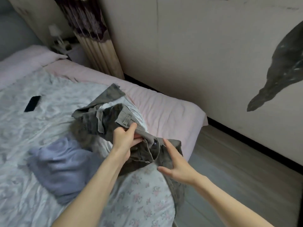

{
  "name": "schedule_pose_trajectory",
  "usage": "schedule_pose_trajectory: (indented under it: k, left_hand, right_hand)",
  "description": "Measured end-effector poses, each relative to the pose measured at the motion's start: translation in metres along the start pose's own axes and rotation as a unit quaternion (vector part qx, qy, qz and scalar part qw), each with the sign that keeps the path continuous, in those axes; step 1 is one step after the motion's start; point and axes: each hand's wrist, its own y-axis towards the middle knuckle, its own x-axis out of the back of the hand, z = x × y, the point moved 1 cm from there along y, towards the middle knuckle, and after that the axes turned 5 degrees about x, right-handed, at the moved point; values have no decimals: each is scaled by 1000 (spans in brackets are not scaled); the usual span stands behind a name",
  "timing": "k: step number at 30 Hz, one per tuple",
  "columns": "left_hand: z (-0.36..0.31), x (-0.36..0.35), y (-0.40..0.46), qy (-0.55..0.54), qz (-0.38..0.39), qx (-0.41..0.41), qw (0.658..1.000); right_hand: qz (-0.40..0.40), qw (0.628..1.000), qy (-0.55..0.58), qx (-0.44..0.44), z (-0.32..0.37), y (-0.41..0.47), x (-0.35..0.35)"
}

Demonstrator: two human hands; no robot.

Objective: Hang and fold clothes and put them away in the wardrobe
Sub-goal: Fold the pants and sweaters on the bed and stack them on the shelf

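The far end of the grey-brown trousers [105, 118] is blurred, and one leg falls behind the bed edge below the right hand [177, 167], so its end is hidden. The trousers are crumpled, with the waistband and a belt loop showing just above the left hand [124, 138], which grips the fabric with curled fingers. The right hand has spread fingers that touch the cloth beside it. Left of the left hand lies a blue-grey garment [60, 167] on the flowered bed [139, 199]; further left is a black phone [32, 103].
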Motion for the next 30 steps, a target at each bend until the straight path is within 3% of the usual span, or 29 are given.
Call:
schedule_pose_trajectory:
  k: [6, 11, 14, 16, 21, 24, 28, 30]
  left_hand:
    - [-67, -11, -89, -8, 120, -70, 990]
    - [-92, 2, -135, -7, 119, -120, 986]
    - [-93, -2, -160, 18, 153, -163, 974]
    - [-95, -8, -183, 70, 202, -202, 956]
    - [-108, -18, -218, 217, 328, -246, 886]
    - [-112, -31, -245, 338, 286, -367, 818]
    - [-112, -61, -289, 383, 134, -488, 773]
    - [-107, -80, -316, 366, 121, -519, 763]
  right_hand:
    - [-219, 973, -68, 14, 80, -17, 32]
    - [-191, 955, -205, -100, 121, -68, 59]
    - [-257, 913, -283, -141, 135, -112, 65]
    - [-301, 888, -312, -154, 146, -144, 75]
    - [-360, 866, -300, -173, 162, -205, 105]
    - [-397, 858, -269, -183, 171, -245, 127]
    - [-358, 893, -200, -186, 179, -295, 150]
    - [-337, 903, -177, -199, 176, -327, 153]
